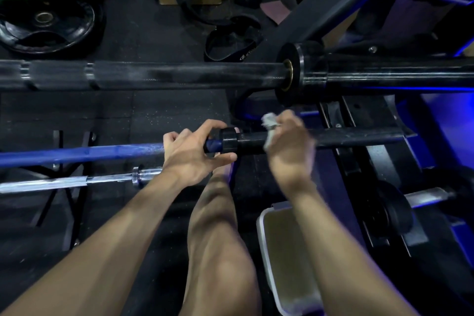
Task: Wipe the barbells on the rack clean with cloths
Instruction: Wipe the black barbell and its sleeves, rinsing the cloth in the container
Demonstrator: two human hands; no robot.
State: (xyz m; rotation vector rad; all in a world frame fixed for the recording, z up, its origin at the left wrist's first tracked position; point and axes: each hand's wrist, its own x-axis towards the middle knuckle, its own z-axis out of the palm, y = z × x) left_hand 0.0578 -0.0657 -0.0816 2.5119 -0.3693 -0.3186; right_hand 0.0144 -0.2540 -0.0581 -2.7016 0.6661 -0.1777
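Gripping the blue barbell (77, 155) just left of its black collar (229, 140), the left hand (191, 152) curls around the shaft. Right of that collar, the right hand (291, 146), blurred, clamps a pale cloth (269, 127) onto the black sleeve.

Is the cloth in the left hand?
No, the right hand grips the white cloth on the black sleeve, while the left hand holds the blue barbell.
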